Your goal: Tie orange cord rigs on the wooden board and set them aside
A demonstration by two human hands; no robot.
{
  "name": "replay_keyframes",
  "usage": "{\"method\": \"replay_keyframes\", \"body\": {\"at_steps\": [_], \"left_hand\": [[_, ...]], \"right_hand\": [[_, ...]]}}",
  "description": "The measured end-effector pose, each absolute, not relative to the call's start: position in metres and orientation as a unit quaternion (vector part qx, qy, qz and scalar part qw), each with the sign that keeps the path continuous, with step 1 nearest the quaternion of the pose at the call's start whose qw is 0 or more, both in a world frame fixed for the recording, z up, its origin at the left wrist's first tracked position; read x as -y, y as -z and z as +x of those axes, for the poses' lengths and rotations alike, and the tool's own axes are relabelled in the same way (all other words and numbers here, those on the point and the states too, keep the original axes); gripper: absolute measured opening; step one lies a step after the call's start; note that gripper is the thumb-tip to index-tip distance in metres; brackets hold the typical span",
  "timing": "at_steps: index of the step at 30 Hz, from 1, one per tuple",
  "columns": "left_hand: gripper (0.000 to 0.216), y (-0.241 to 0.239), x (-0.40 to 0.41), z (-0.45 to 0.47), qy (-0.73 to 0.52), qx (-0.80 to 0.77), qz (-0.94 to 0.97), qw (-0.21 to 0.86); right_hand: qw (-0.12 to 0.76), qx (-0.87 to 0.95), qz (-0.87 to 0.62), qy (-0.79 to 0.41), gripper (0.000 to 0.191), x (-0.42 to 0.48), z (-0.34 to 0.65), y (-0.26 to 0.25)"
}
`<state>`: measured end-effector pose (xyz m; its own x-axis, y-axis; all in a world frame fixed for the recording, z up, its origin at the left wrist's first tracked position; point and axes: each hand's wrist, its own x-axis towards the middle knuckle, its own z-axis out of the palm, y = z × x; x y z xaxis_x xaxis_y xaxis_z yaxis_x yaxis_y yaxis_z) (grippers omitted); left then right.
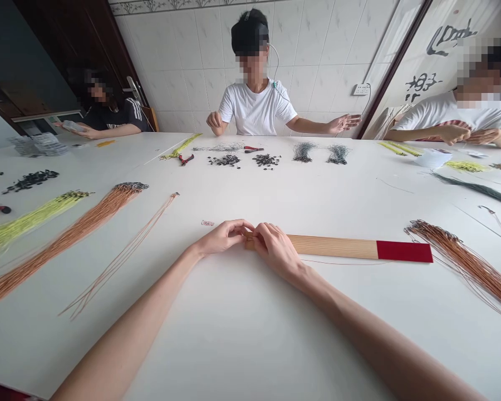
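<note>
A flat wooden board (334, 246) with a red end (404, 251) lies crosswise before me. At its left end my left hand (223, 238) has its thumb and fingertips pinched together; what they grip is too small to make out. My right hand (275, 248) rests over the board just beside it, fingers curled and closed. A thin orange-brown line (342, 263) runs along the board's near edge and disappears under my right hand, which appears to pinch it. Both sets of fingertips nearly meet.
Orange line bundles lie left (96, 214) and right (463, 262), with a few loose strands (125, 253) and a yellow bundle (37, 220) at left. Across the white table are black small parts (224, 161), pliers (186, 160) and wire bundles (303, 152). Three people sit around it.
</note>
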<state>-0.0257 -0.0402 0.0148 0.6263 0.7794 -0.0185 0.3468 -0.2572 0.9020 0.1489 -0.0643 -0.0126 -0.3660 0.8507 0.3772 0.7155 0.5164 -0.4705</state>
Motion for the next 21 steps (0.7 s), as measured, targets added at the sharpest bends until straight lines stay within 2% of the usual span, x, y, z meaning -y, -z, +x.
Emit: {"method": "replay_keyframes", "body": {"at_steps": [12,17,21], "left_hand": [[0.023,-0.016,0.04,-0.025,-0.247,-0.392,0.751,0.471],[0.019,-0.017,0.035,-0.023,-0.351,-0.463,0.69,0.432],[0.014,-0.043,0.042,-0.014,-0.421,-0.475,0.676,0.375]], "right_hand": [[0.308,0.822,-0.47,-0.092,0.018,0.064,0.149,0.015],[0.316,0.824,-0.464,-0.081,0.018,0.063,0.149,0.018],[0.318,0.824,-0.464,-0.069,0.017,0.062,0.149,0.019]]}}
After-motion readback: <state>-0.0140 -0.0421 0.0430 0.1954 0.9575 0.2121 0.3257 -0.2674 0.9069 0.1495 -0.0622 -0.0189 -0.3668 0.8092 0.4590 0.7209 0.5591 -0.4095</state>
